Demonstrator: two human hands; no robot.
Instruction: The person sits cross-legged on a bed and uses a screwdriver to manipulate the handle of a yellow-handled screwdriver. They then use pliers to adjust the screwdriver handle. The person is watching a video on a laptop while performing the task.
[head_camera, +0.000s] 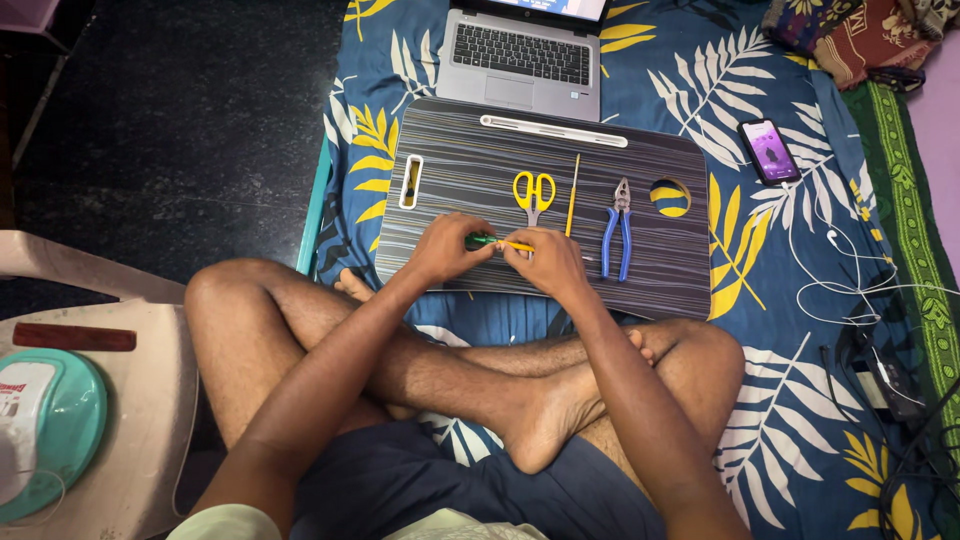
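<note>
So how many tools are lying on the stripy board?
2: yellow-handled scissors in the middle, blue-handled pliers to their right. A thin yellow stick lies between them; the hands may hide more.

Table's (450, 150) left half between slot handle (411, 181) and scissors (535, 192) is left free. Right half is blocked by scissors, yellow stick (572, 194), pliers (619, 228). Far edge is backed by laptop (524, 55).

Our left hand (447, 247) and right hand (545, 262) hide most of the green-and-yellow tool (497, 242); the laptop (525, 55) is cropped above.
</note>
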